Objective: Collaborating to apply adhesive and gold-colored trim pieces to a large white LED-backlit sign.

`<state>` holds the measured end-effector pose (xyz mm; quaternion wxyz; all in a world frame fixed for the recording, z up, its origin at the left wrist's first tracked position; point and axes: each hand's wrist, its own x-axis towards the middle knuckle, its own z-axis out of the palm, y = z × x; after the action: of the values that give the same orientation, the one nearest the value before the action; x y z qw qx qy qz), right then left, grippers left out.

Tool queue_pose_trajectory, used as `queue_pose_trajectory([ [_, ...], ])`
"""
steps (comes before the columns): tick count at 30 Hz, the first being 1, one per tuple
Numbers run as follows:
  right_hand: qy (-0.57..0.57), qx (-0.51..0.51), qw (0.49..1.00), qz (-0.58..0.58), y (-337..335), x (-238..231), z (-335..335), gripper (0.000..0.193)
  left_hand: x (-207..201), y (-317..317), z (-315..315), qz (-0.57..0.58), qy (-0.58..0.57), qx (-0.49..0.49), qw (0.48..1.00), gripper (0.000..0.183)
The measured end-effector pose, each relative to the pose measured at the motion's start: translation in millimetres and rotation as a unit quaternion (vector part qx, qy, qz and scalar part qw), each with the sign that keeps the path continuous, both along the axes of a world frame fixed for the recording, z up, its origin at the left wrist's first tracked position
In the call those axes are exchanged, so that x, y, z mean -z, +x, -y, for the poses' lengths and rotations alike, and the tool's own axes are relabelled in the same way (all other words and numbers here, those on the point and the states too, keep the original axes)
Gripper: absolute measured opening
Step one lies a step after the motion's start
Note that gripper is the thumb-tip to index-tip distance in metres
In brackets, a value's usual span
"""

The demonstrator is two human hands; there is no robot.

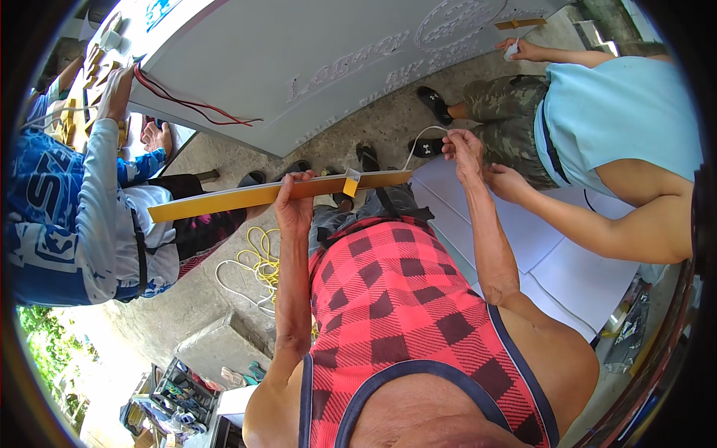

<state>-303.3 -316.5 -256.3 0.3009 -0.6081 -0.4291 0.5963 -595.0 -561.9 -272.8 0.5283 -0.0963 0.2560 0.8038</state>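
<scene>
A long, narrow gold strip (224, 207) with a pale upper edge lies across the front of my chest, held up off the floor. My left hand (295, 205) is closed around it near its middle. A small white and yellow folded piece (351, 183) sits on the strip to the right of that hand. From the strip's right end a thin white cord (415, 143) curves upward. My right hand (464, 153) pinches the cord's far end between thumb and fingers, apart from the strip.
A large white sign panel (261, 75) with raised lettering stands ahead; red and black wires (198, 108) hang from it. Co-workers stand left (97, 201) and right (620, 119). White sheets (515, 216) lie at right, yellow and white cord (258, 261) on the floor at left.
</scene>
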Motion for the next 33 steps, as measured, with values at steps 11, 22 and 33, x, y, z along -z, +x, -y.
queue_pose_trajectory([
  [11, -0.102, 0.016, 0.979, -0.177, -1, 16, -16, 0.009, 8, 3, -3, 0.021, -0.013, 0.003, 1.000, 0.016],
  [22, -0.181, 0.082, 0.887, -0.418, -28, 54, -42, 0.011, 19, 5, -19, 0.047, -0.034, -0.016, 0.998, 0.020],
  [33, -0.172, 0.028, 0.912, -0.372, -47, 102, -94, 0.005, 46, 8, -42, 0.079, -0.037, -0.044, 0.995, 0.020],
])
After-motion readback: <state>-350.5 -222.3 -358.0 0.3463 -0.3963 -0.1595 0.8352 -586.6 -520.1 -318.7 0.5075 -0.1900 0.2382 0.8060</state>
